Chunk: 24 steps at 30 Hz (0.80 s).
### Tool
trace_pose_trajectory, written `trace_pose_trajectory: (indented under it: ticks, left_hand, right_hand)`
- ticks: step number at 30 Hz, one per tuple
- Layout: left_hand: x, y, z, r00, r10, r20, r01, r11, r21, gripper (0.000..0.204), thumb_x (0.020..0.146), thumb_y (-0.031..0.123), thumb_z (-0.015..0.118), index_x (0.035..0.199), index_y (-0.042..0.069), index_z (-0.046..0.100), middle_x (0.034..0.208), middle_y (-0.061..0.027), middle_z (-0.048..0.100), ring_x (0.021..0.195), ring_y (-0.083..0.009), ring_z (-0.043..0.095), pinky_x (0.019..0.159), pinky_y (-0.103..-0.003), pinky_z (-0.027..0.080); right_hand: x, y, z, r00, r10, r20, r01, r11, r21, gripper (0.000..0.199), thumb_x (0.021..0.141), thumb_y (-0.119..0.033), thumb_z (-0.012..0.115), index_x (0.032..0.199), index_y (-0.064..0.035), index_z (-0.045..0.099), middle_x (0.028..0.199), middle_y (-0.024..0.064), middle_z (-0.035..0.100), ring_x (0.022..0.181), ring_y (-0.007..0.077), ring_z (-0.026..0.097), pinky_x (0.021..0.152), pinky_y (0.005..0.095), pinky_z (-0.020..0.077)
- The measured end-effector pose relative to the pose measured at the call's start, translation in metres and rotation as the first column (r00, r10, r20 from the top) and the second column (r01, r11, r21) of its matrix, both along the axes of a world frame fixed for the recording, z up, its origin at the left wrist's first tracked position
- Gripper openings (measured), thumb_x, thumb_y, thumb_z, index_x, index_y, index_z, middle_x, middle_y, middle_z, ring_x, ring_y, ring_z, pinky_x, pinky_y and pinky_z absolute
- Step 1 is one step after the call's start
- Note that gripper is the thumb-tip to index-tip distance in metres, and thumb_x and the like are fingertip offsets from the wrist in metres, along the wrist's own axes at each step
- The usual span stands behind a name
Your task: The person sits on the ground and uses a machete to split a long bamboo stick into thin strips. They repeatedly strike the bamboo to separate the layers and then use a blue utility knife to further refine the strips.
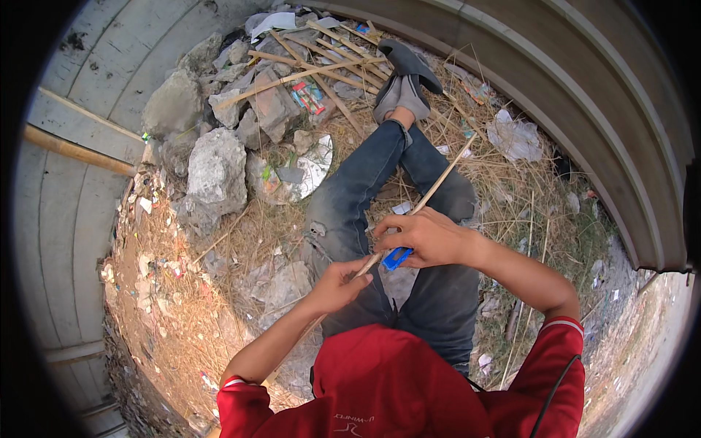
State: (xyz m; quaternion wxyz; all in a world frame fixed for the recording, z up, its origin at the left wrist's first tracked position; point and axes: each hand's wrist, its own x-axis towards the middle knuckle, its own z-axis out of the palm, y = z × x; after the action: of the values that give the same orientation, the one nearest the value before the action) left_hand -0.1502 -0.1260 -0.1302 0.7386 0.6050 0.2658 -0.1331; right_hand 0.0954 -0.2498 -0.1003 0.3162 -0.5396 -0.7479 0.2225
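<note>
Corrugated wall (584,95), sunlit littered ground (175,314)

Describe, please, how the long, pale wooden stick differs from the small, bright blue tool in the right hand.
The long, pale wooden stick is slender; the small, bright blue tool is short and blocky. The stick reaches from the left hand past the right hand; the tool shows only at the right. Both are handheld.

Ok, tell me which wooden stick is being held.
The slim stick slanting over the jeans, gripped in the left hand; the heaped sticks by the shoes lie on the ground, untouched.
</note>
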Motion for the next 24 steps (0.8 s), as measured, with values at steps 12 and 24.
trace_pose_trajectory:
  ticks: [12, 24]
  left_hand:
    - [0.002, -0.006, -0.01, 0.999, -0.049, -0.009, 0.048, 0.998, -0.05, 0.036, 0.103, 0.011, 0.057, 0.138, 0.01, 0.066, 0.067, 0.0082, 0.049, 0.055, -0.002, 0.042, 0.049, -0.023, 0.034]
    - [0.011, -0.015, 0.007, 0.998, 0.05, 0.041, -0.045, 0.992, -0.116, 0.018, 0.106, 0.013, 0.056, 0.091, 0.003, 0.058, 0.059, 0.0029, 0.046, 0.049, -0.0054, 0.038, 0.045, -0.026, 0.028]
  right_hand:
    - [-0.012, 0.002, -0.013, 0.982, 0.12, 0.145, -0.117, 0.993, -0.029, 0.037, 0.07, -0.016, 0.08, 0.106, -0.0112, 0.075, 0.088, 0.0051, 0.06, 0.071, 0.0311, 0.066, 0.059, 0.0434, 0.0502]
    - [-0.017, 0.002, -0.033, 0.989, -0.093, -0.114, 0.097, 0.995, 0.032, 0.019, 0.075, -0.008, 0.076, 0.093, -0.0061, 0.074, 0.079, 0.0083, 0.064, 0.072, 0.0323, 0.067, 0.061, 0.0411, 0.0511]
